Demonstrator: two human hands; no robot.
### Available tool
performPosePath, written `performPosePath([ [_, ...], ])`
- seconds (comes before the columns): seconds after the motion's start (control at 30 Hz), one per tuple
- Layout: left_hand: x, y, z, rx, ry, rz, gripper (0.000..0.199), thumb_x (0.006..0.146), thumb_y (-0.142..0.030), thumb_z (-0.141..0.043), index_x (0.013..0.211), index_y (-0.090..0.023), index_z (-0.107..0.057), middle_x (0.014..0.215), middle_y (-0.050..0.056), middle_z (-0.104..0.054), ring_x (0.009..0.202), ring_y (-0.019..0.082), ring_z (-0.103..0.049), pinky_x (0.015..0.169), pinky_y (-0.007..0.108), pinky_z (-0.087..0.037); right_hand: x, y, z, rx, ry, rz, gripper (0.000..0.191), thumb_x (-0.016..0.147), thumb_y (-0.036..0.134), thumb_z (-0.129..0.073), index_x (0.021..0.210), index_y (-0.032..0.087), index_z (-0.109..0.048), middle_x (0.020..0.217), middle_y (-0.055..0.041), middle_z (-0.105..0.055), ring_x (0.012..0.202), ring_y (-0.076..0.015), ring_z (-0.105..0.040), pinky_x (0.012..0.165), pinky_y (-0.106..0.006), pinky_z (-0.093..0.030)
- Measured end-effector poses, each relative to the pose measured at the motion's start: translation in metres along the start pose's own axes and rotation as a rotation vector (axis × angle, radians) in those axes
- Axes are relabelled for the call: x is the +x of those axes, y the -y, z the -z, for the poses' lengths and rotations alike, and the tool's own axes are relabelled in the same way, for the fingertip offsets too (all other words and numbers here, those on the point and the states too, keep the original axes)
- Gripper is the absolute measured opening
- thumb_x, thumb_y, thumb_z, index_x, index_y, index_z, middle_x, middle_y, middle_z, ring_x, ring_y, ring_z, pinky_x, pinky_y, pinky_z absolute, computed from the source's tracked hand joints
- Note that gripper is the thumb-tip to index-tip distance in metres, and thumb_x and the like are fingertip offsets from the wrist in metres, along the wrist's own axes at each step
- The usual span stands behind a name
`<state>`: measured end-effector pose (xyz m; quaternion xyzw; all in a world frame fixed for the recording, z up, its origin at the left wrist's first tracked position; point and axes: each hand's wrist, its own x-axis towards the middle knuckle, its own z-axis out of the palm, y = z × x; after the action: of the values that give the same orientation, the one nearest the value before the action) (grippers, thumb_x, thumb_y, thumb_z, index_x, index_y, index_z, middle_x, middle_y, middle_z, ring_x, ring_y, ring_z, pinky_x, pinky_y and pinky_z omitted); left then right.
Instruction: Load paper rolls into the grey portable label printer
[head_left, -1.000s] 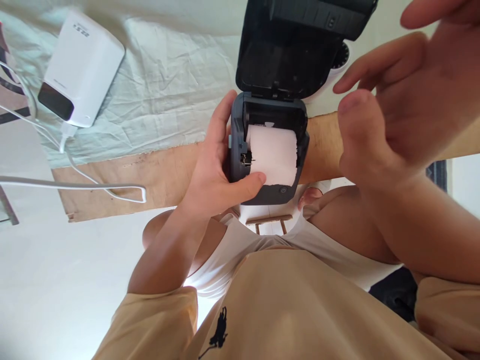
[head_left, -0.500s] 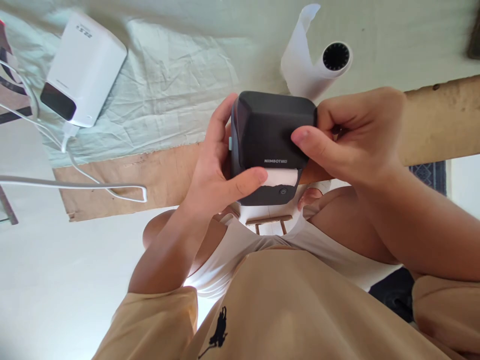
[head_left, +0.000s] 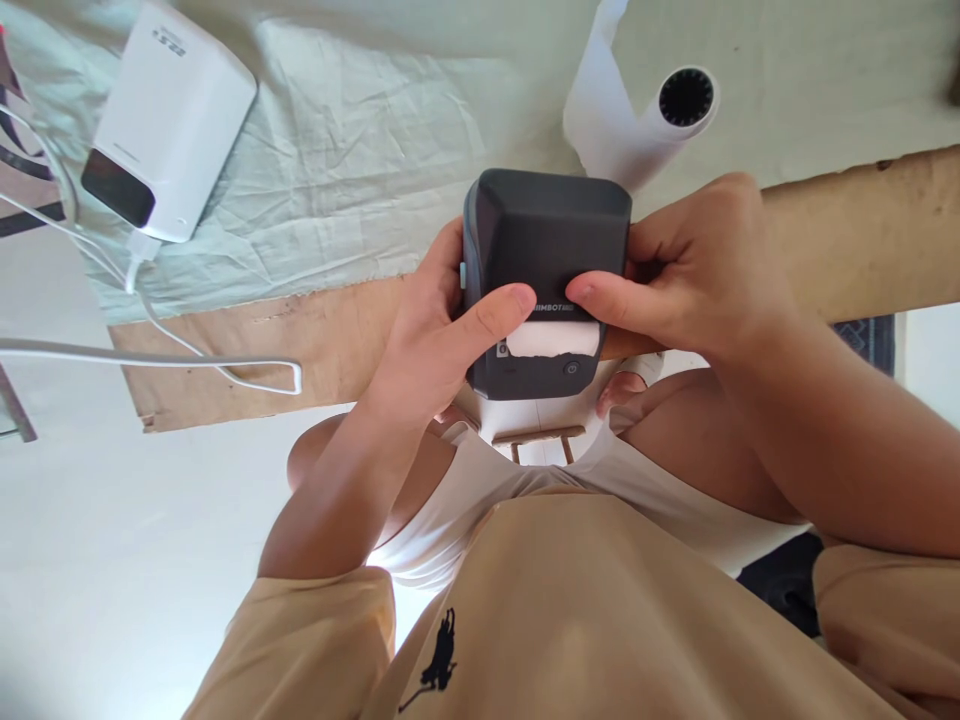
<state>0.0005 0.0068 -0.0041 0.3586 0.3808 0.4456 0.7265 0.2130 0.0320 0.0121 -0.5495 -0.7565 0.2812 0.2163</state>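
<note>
A dark grey label printer [head_left: 555, 235] is held between both hands above the wooden edge. White paper [head_left: 555, 339] with a torn edge sticks out of its front slot, beside a power button. My left hand [head_left: 442, 330] grips the printer's left side, its thumb on the front of the lid by the lettering. My right hand [head_left: 697, 270] holds the right side, thumb on the lid, other fingers curled and partly hidden. Behind the printer, a partly unrolled white roll [head_left: 637, 125] with a black core rests on the cloth.
A white power bank [head_left: 176, 115] with a plugged-in cable lies on the pale green cloth [head_left: 360, 130] at the left. A thicker white cable [head_left: 150, 358] crosses the wooden board [head_left: 330, 335]. My legs and a wooden stool [head_left: 538, 436] are below.
My left thumb has moved up from the paper onto the lid, so more paper shows. My right thumb has shifted left and slightly down on the lid. The view has shifted slightly.
</note>
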Motion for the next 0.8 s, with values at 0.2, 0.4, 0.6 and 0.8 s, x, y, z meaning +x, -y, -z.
performPosePath([
  [0.2,0.001,0.002,0.003,0.068,-0.01,-0.024,0.021,0.089,-0.026,-0.075,0.11,-0.024,-0.071,0.098,0.004,-0.07,0.085,0.018,-0.071,0.063,0.024,-0.057,0.001,0.003,-0.001,-0.016,0.008,-0.088,0.071,0.08,0.068,-0.065,0.043,0.02,-0.028,0.041,0.0039,-0.019,0.049,-0.0052,-0.014,0.051,-0.032,-0.017],
  [0.4,0.008,0.01,0.01,0.033,0.152,-0.176,0.037,0.096,-0.044,-0.063,0.131,-0.03,-0.064,0.128,0.007,-0.069,0.125,0.03,-0.066,0.095,0.04,-0.061,0.0,0.0,-0.008,0.025,-0.061,-0.057,0.066,0.083,0.068,-0.055,0.048,0.019,-0.027,0.045,0.0028,-0.018,0.049,-0.0058,-0.02,0.054,-0.031,-0.022],
  [0.6,0.007,-0.002,0.006,0.413,0.086,-0.162,0.055,0.106,-0.061,-0.033,0.143,-0.032,-0.061,0.144,0.007,-0.067,0.152,0.032,-0.052,0.11,0.041,-0.056,-0.002,0.001,-0.006,-0.028,0.013,0.0,0.059,0.093,0.064,-0.04,0.056,0.02,-0.025,0.048,0.0005,-0.02,0.05,-0.009,-0.021,0.053,-0.033,-0.02],
  [0.8,0.009,-0.001,-0.004,0.199,-0.048,-0.09,0.056,0.109,-0.045,-0.023,0.119,-0.022,-0.073,0.119,0.003,-0.078,0.149,0.032,-0.056,0.103,0.043,-0.059,-0.003,0.001,-0.005,-0.033,0.019,0.03,0.053,0.097,0.055,-0.036,0.058,0.02,-0.031,0.049,0.0002,-0.03,0.051,-0.0098,-0.023,0.054,-0.033,-0.019],
])
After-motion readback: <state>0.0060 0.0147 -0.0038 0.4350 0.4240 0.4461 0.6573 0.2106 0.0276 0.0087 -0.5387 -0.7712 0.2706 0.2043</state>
